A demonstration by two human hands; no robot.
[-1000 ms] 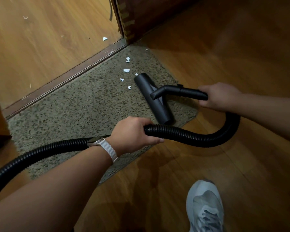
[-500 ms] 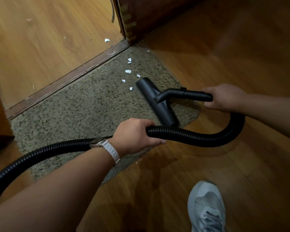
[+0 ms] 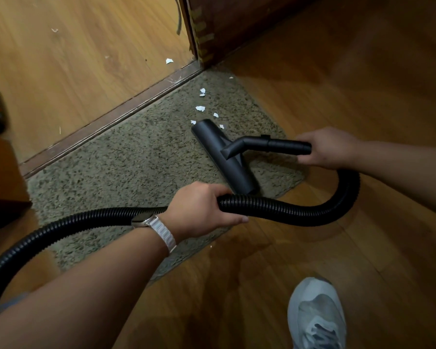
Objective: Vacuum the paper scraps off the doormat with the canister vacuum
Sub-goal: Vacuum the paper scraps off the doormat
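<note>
A speckled olive doormat (image 3: 126, 167) lies against a dark door threshold. Several white paper scraps (image 3: 200, 108) are scattered on its far right part. The black floor nozzle (image 3: 227, 157) rests flat on the mat, its far end among the scraps. My right hand (image 3: 325, 147) grips the black wand (image 3: 275, 144) joined to the nozzle. My left hand (image 3: 202, 210) grips the ribbed black hose (image 3: 287, 210), which loops from the wand round under my right hand and runs off to the lower left.
The threshold strip (image 3: 106, 124) runs along the mat's far edge, with a dark wooden door post (image 3: 202, 28) at its right end. More scraps (image 3: 169, 61) lie on the lighter floor beyond. My grey shoe (image 3: 315, 316) stands on the wooden floor at the lower right.
The nozzle has slid a little further along the mat toward the scraps, covering the one nearest its left edge. Both hands keep their grips.
</note>
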